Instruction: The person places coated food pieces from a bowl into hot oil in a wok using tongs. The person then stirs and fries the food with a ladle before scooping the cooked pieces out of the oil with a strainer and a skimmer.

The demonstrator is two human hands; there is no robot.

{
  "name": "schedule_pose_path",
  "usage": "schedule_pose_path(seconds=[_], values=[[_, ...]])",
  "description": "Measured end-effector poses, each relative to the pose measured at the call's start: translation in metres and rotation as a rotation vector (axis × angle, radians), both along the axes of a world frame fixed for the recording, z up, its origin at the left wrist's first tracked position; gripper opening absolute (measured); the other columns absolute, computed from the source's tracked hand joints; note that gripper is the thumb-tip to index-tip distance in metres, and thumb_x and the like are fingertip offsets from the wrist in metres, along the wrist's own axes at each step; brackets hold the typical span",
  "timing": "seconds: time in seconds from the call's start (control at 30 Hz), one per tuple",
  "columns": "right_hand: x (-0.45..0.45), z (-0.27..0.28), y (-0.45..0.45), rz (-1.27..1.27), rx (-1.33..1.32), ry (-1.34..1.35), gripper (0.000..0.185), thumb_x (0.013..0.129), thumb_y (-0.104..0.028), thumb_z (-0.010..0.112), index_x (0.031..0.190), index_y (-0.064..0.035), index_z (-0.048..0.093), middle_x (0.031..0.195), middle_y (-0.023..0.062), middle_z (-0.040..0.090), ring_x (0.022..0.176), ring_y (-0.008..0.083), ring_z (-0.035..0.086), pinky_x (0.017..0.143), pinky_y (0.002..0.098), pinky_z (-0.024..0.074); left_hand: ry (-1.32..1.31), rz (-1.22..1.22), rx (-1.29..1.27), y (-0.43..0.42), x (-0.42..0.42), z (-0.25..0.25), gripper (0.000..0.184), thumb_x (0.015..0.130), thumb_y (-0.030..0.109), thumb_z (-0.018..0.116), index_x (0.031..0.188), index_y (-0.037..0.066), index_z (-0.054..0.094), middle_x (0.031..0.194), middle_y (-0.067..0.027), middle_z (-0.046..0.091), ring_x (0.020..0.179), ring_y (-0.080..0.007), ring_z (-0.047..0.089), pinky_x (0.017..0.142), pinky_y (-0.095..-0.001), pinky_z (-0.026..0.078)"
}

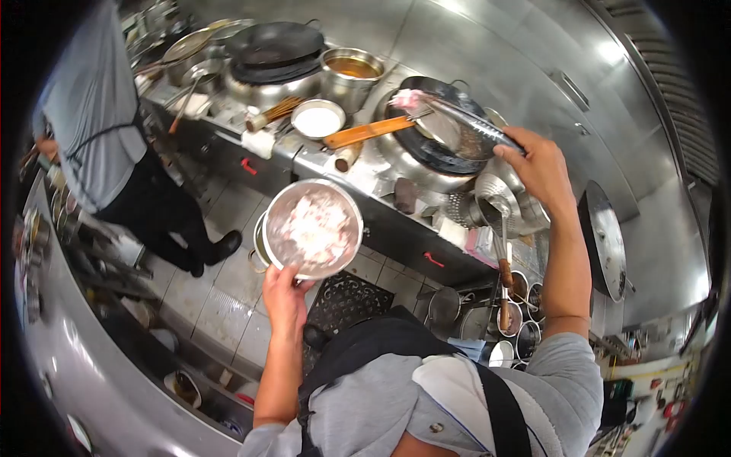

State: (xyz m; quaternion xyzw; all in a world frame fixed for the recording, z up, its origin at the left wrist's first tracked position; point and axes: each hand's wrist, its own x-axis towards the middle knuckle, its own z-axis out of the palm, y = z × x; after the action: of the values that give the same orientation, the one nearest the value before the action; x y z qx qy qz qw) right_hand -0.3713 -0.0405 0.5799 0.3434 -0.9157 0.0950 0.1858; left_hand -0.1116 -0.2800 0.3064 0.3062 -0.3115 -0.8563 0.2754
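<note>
My left hand (285,298) grips the near rim of a round metal bowl (352,206), held out over the floor in front of the stove. Inside lie pale pink and white pieces of food (316,227), blurred, perhaps raw meat or seafood. Another metal rim with a loop handle (259,261) shows behind the bowl's left side. My right hand (537,164) is closed around a pair of metal tongs (472,122) above the right-hand wok (422,145). A pinkish-white piece (406,99) is at the tongs' far tip. A wire strainer (440,131) with a flat wooden handle (365,132) lies across that wok.
A co-worker (103,114) stands at the left. Along the stove are another wok (276,44), a pot of amber liquid (352,67), a bowl of white contents (318,119) and perforated ladles (491,194). Several containers (518,308) stand low at right. A steel counter (99,381) curves behind.
</note>
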Motion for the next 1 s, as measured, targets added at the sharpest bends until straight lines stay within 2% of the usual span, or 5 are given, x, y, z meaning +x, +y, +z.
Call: schedule_pose_path(seconds=[0.27,0.47,0.7,0.77,1.0], values=[[-0.195,-0.081,0.126,-0.46,0.451,-0.099,0.051,0.086,-0.045,0.066,0.124,-0.0102,0.066,0.112,0.0201,0.069,0.104,0.0404,0.065,0.09,0.0484,0.0505,-0.032,0.087,0.013,0.014,0.003,-0.027,0.021,0.091,0.007,0.057,0.112,0.003,0.059,0.104,-0.0111,0.069,0.089,-0.0211,0.07,0.072,-0.0386,0.062],[-0.245,-0.116,0.135,-0.622,0.013,-0.137,0.055,0.09,-0.049,0.062,0.12,-0.0038,0.063,0.116,0.025,0.066,0.111,0.0432,0.062,0.092,0.0515,0.0487,-0.036,0.136,0.011,0.033,-0.009,-0.01,0.024,0.091,0.005,0.053,0.115,0.004,0.057,0.11,-0.0115,0.067,0.093,-0.0225,0.07,0.072,-0.0387,0.062],[-0.153,-0.043,0.08,-0.062,-0.233,-0.041,0.05,0.091,-0.046,0.064,0.119,-0.0036,0.063,0.103,0.0239,0.068,0.094,0.0391,0.067,0.082,0.0436,0.0511,-0.016,0.129,-0.056,0.04,-0.042,0.013,0.028,0.093,0.008,0.056,0.119,0.001,0.056,0.115,-0.0124,0.066,0.1,-0.0228,0.067,0.077,-0.0388,0.058],[-0.084,-0.011,0.047,0.114,-0.096,-0.232,0.045,0.09,-0.038,0.069,0.117,-0.0029,0.064,0.098,0.0201,0.069,0.09,0.0354,0.068,0.078,0.0376,0.0515,-0.007,0.139,-0.08,0.036,-0.056,0.013,0.025,0.093,0.011,0.059,0.116,0.002,0.059,0.109,-0.0095,0.067,0.096,-0.0193,0.066,0.073,-0.0359,0.057],[0.005,0.011,-0.005,0.578,0.365,0.101,0.034,0.087,-0.032,0.068,0.11,-0.0074,0.061,0.087,0.0102,0.062,0.08,0.0306,0.065,0.064,0.041,0.0492,0.188,0.21,-0.155,0.029,-0.099,0.052,0.009,0.095,0.007,0.059,0.086,0.009,0.054,0.093,-0.0045,0.068,0.08,-0.0127,0.066,0.071,-0.0299,0.057]])
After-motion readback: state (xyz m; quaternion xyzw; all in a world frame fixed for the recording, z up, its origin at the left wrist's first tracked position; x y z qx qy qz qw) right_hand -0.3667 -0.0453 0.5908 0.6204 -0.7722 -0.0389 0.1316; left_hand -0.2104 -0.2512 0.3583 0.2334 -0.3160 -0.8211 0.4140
